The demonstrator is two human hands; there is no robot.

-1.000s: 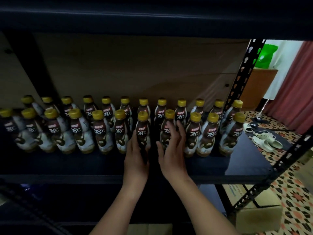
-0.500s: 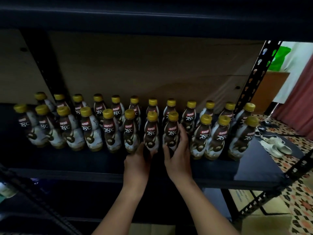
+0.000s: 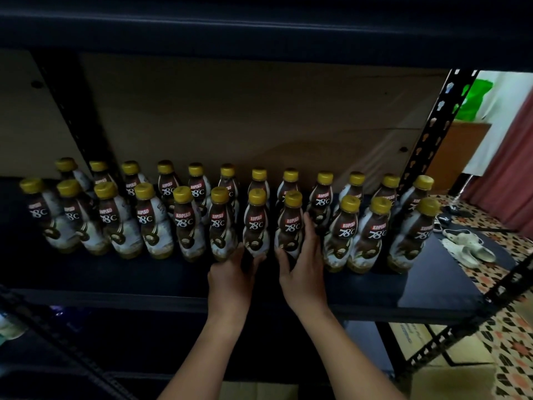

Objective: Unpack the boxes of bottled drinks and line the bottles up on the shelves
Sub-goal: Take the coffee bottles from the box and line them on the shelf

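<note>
Head view: left hand (image 3: 230, 277) grips a front-row bottle (image 3: 255, 226) (yellow cap) at 12 o'clock; right hand (image 3: 302, 269) grips its 3 o'clock neighbour (image 3: 290, 226); both upright on the shelf (image 3: 115, 280).

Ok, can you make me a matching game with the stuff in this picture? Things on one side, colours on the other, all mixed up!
Things:
1. bottle caps
2. curtain
3. bag
4. sandals

Colours:
A. green
B. white
C. yellow
D. red

Pairs: 1-C, 2-D, 3-A, 4-B
</note>
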